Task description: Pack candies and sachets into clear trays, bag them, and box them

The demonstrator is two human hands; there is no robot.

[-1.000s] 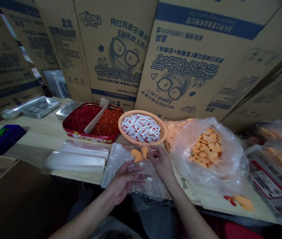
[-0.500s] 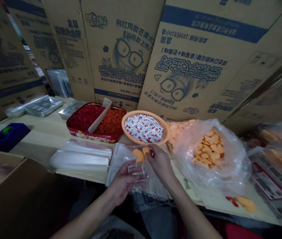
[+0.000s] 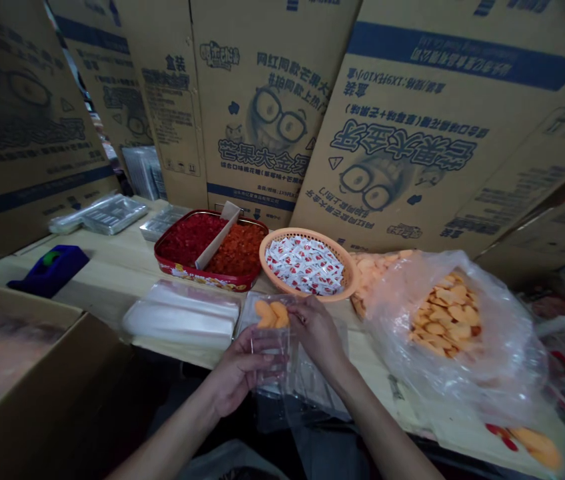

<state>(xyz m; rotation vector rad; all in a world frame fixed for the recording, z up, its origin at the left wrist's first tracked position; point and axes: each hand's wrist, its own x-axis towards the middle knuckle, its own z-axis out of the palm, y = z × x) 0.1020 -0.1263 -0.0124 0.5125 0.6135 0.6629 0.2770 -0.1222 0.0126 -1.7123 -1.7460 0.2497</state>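
My left hand grips a clear plastic tray with moulded compartments, holding it up over the front edge of the table. Two curved orange candy pieces sit side by side at the tray's far end. At the edge of the right-hand piece, the fingertips of my right hand are pinched together. More clear compartment trays lie beneath and beside my hands, partly hidden by them. Just beyond is an orange basket full of small white-and-red sachets.
A red tin with a cardboard divider holds dark red and orange packets. To the right, an open plastic bag contains orange pieces. Clear sleeves, a blue tape dispenser and a carton are leftward. Big cartons wall the back.
My right hand has brought its orange piece leftward against the other one at the tray's end. The view has swung left, so everything appears further right.
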